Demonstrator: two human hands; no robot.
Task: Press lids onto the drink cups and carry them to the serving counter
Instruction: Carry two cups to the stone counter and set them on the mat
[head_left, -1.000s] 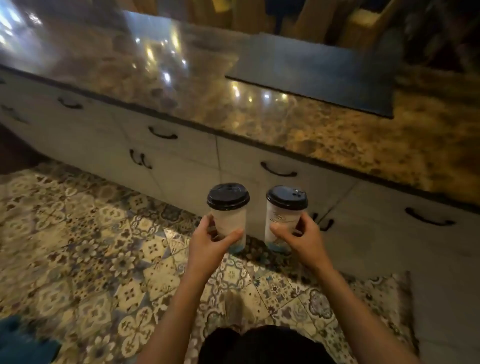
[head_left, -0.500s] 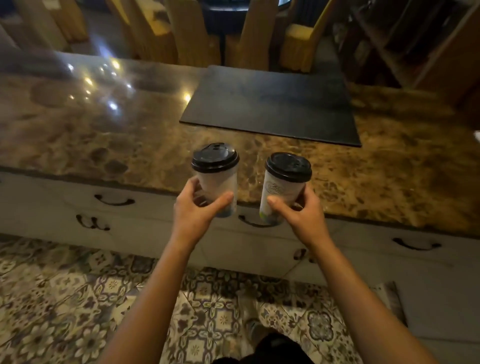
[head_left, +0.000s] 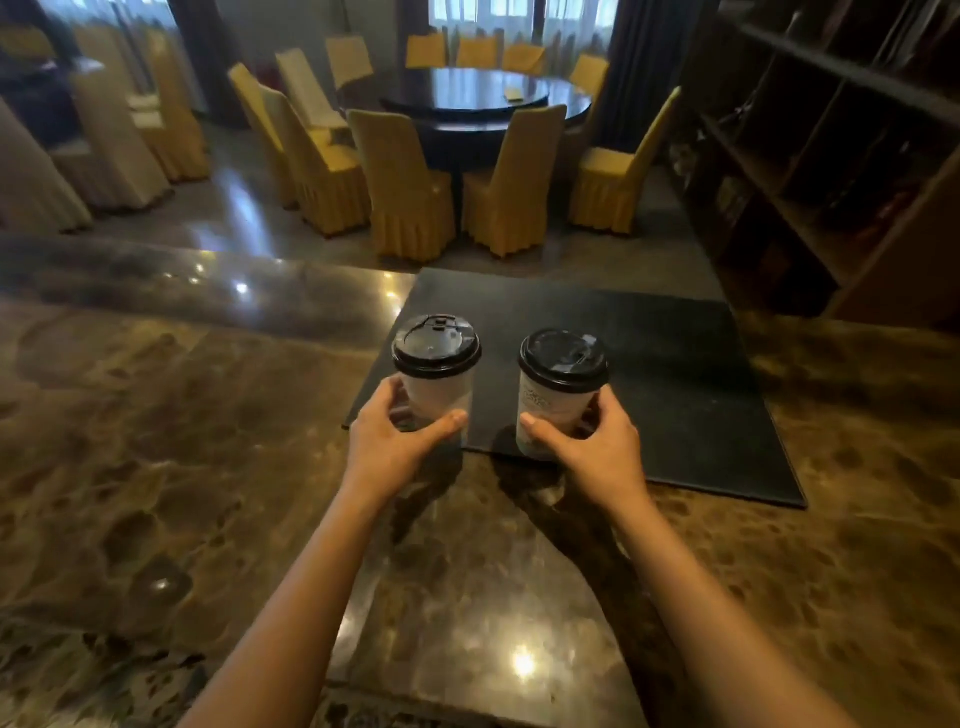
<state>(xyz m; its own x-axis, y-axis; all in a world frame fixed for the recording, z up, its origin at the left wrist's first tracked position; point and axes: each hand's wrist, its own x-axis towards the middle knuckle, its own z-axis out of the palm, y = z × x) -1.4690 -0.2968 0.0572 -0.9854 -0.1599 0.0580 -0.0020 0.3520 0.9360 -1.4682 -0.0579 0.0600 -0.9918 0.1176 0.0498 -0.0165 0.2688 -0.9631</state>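
Two white paper cups with black lids are held out over the brown marble counter (head_left: 156, 467). My left hand (head_left: 389, 441) grips the left cup (head_left: 439, 387) around its lower half. My right hand (head_left: 597, 441) grips the right cup (head_left: 550, 402), which bears a faint printed pattern, in the same way. Both cups are upright, side by side and apart, at the near edge of a black mat (head_left: 675, 374) lying on the counter. I cannot tell whether their bases touch the surface, since my fingers hide them.
Beyond the counter is a dining room with a dark round table (head_left: 467, 98) ringed by yellow-covered chairs (head_left: 405, 192). Dark wooden shelving (head_left: 831, 156) runs along the right. Glossy counter surface stretches to the left and right of the mat.
I have moved up to the counter and both cups have travelled forward, from in front of the drawers to above the countertop at the mat's near edge. My grips are unchanged.
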